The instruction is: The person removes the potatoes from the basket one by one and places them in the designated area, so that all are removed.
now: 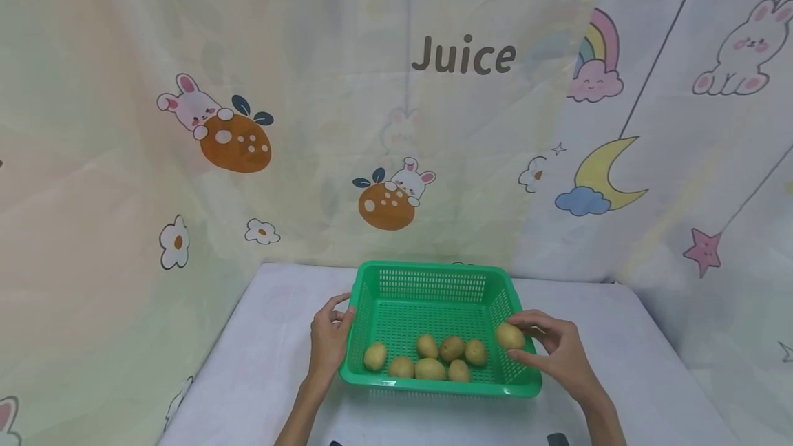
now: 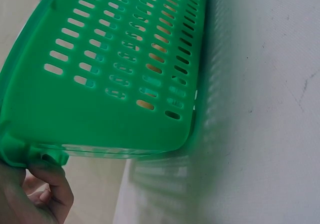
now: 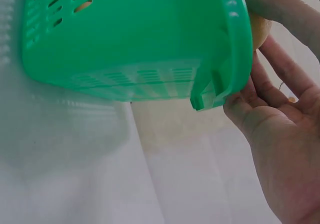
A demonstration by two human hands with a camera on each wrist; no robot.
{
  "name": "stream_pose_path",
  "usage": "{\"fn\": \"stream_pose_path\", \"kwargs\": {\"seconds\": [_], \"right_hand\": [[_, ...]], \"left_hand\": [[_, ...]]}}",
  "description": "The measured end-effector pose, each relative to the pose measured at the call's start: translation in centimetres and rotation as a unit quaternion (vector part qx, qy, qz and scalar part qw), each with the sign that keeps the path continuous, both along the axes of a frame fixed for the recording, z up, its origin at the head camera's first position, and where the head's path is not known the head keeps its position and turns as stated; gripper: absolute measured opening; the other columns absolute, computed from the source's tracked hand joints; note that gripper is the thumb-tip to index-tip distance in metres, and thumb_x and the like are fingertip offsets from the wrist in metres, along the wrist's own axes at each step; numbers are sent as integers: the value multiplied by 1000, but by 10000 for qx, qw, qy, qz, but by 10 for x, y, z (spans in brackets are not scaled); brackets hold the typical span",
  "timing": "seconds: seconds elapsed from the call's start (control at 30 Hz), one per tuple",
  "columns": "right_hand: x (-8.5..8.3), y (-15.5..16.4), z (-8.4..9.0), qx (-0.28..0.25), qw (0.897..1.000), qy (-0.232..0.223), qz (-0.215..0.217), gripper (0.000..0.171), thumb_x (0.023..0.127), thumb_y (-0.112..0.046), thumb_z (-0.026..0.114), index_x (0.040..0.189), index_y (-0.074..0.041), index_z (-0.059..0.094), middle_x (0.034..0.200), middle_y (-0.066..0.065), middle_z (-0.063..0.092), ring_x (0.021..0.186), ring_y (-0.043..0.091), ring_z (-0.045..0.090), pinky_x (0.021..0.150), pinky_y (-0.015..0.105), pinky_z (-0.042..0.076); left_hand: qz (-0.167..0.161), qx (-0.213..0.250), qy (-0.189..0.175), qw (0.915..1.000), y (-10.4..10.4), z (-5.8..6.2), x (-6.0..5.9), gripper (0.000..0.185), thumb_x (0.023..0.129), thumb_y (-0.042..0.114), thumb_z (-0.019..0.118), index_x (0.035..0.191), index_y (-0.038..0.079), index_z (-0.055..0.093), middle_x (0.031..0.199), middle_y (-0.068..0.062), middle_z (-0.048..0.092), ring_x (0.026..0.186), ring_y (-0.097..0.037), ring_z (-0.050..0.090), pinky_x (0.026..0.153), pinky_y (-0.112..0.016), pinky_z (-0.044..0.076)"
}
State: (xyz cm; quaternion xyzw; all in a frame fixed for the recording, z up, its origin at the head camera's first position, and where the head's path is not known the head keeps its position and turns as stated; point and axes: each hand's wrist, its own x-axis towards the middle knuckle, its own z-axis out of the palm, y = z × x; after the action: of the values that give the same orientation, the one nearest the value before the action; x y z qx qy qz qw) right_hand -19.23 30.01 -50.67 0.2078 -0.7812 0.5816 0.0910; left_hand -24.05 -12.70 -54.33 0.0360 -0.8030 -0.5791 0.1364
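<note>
A green slotted plastic basket [image 1: 427,268] stands on a white table [image 1: 272,363]. Several small yellow-brown potatoes [image 1: 430,369] lie along its near side. My left hand [image 1: 330,339] grips the basket's left rim; in the left wrist view its fingers [image 2: 50,184] curl under the rim's corner of the basket [image 2: 100,109]. My right hand [image 1: 557,356] pinches one more potato [image 1: 509,336] just above the basket's right rim. In the right wrist view that potato [image 3: 261,29] shows behind the basket [image 3: 140,39] rim, with my right hand [image 3: 280,134] beside it.
A cartoon-print curtain [image 1: 248,88] hangs close behind and to both sides of the table. Bare white tabletop lies left and right of the basket. Two small dark objects [image 1: 557,439] peek in at the bottom edge.
</note>
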Motion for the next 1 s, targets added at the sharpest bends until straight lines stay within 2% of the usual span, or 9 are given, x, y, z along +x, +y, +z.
{"fn": "stream_pose_path", "kwargs": {"seconds": [0.33, 0.5, 0.83, 1.0], "right_hand": [[-1, 4, -1, -133, 9998, 107, -48, 49, 82, 15, 87, 128, 11, 70, 123, 16, 77, 116, 9, 73, 105, 20, 56], [-2, 7, -1, 33, 9996, 8, -270, 50, 82, 11, 90, 128, 7, 72, 124, 10, 79, 116, 7, 73, 105, 19, 56], [-4, 14, 5, 61, 9995, -74, -313, 50, 80, 10, 91, 127, 4, 74, 122, 5, 80, 119, 7, 72, 107, 20, 55], [-5, 16, 8, 74, 9995, -39, -314, 51, 80, 12, 90, 127, 5, 73, 122, 6, 79, 121, 6, 71, 108, 21, 54]], "left_hand": [[-11, 0, 41, 10000, 0, -1, -1, 33, 109, 13, 67, 142, 7, 69, 80, -12, 71, 61, -15, 69, 60, -24, 55], [-35, 26, 54, 10000, -1, 0, 0, 34, 109, 12, 66, 142, 6, 69, 79, -11, 71, 62, -15, 71, 61, -24, 55], [-11, -41, 23, 10000, 0, 0, -2, 35, 109, 13, 67, 143, 5, 68, 81, -11, 72, 63, -14, 71, 61, -23, 55], [-5, -27, -9, 10000, -1, 0, -1, 34, 109, 13, 67, 143, 6, 69, 81, -11, 72, 63, -15, 71, 62, -24, 55]]}}
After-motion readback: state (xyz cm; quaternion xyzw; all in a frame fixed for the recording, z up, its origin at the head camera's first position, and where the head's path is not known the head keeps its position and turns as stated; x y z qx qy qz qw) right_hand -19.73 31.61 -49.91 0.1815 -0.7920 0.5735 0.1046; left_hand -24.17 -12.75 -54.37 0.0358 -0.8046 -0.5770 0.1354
